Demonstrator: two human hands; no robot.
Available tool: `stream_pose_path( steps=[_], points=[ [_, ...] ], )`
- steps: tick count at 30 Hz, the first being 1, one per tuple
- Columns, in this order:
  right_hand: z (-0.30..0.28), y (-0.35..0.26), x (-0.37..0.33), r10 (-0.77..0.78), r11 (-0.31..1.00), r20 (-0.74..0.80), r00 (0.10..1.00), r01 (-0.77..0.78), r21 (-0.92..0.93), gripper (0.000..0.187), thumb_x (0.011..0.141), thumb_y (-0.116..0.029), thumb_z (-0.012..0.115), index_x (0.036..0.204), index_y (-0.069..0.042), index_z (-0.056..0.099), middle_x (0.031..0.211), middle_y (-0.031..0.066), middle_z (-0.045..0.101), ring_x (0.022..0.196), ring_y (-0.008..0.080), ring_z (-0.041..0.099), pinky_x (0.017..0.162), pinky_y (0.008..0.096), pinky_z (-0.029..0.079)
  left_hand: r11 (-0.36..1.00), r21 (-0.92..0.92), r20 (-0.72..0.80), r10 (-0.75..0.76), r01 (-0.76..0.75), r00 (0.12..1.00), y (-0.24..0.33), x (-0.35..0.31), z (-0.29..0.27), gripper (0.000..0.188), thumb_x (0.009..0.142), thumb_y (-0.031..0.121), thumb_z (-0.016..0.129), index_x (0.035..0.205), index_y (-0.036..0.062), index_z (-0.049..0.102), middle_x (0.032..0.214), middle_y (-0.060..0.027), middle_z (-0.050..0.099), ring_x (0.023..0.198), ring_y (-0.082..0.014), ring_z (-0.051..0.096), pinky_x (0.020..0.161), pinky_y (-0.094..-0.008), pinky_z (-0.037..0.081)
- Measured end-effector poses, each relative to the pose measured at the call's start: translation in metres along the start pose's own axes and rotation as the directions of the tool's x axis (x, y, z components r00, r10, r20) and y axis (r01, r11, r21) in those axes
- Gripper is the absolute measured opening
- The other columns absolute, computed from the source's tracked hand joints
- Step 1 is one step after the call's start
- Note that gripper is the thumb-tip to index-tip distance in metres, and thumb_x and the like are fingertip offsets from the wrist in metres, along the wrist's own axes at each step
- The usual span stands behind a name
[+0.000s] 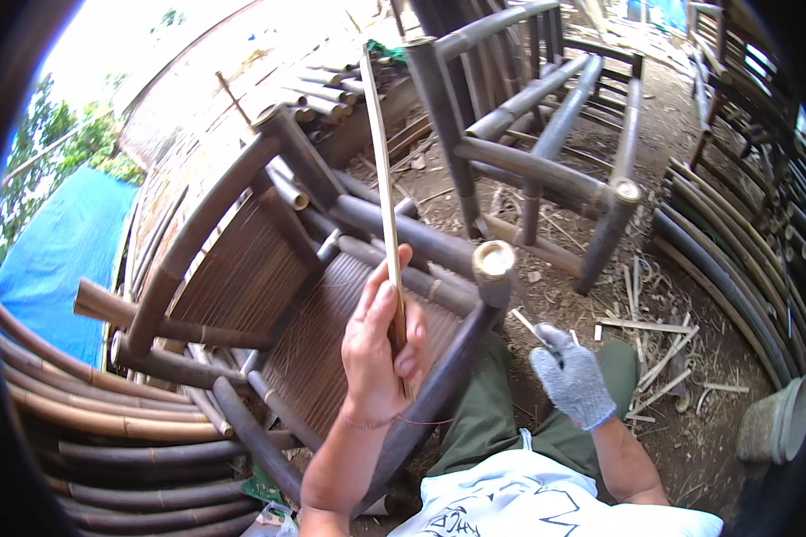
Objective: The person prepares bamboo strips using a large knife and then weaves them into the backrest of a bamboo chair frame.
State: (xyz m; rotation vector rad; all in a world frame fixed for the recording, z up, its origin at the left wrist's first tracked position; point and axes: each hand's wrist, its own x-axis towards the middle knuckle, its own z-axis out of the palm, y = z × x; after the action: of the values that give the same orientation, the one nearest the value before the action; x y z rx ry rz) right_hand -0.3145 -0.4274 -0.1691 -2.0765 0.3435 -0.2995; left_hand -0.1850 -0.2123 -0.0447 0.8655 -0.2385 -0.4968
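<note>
our left hand (378, 349) grips a bamboo strip (385, 179) near the chair seat's (318, 313) right edge; our gloved right hand (575, 376) clasps an indistinct slim thing (522, 319); pale offcuts (645, 325) litter the dirt floor (560, 300).

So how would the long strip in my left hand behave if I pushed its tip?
The strip is probably fairly stiff, since it looks nearly straight beyond your left hand. Being slender, it's likely light, and its unsupported tip might flex.

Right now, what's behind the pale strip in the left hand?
Behind the pale strip are a dark bamboo chair frame and, farther up, littered ground. The left hand covers part of the slatted panel; anything there cannot be seen.
</note>
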Motion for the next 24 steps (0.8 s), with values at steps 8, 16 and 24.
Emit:
stream_pose_path(
  steps=[8,16,24],
  points=[
    [-0.071,0.035,0.003,-0.257,0.966,-0.368,0.894,0.245,-0.079,0.051,0.096,-0.029,0.070,0.136,-0.001,0.054,0.089,0.0130,0.069,0.075,0.0224,0.068,0.070,0.0348,0.054,0.913,-0.211,0.165,-0.319,0.350,0.933,-0.117,-0.024,0.024,0.048,0.110,0.023,0.034,0.157,0.0141,0.027,0.066,-0.0028,0.053,0.039,-0.0053,0.037,0.033,-0.0206,0.035],
    [-0.060,0.034,-0.013,-0.431,0.839,-0.004,0.902,0.399,-0.369,0.053,0.081,-0.049,0.076,0.111,-0.006,0.065,0.086,0.0147,0.066,0.077,0.0354,0.066,0.070,0.0454,0.052,0.847,-0.129,0.104,-0.506,0.516,0.856,-0.164,-0.046,0.022,0.046,0.111,0.026,0.036,0.155,0.0119,0.032,0.060,-0.0019,0.049,0.037,-0.0050,0.034,0.032,-0.0194,0.033],
    [-0.041,0.040,-0.008,-0.392,0.828,0.043,0.919,0.372,-0.419,0.053,0.080,-0.062,0.072,0.086,-0.010,0.063,0.075,0.0106,0.063,0.070,0.0328,0.065,0.066,0.0447,0.052,0.848,-0.022,-0.015,-0.529,0.529,0.848,-0.166,-0.061,0.007,0.033,0.111,0.025,0.037,0.135,0.0065,0.049,0.057,-0.0012,0.045,0.037,-0.0062,0.032,0.031,-0.0206,0.032]
  ],
)
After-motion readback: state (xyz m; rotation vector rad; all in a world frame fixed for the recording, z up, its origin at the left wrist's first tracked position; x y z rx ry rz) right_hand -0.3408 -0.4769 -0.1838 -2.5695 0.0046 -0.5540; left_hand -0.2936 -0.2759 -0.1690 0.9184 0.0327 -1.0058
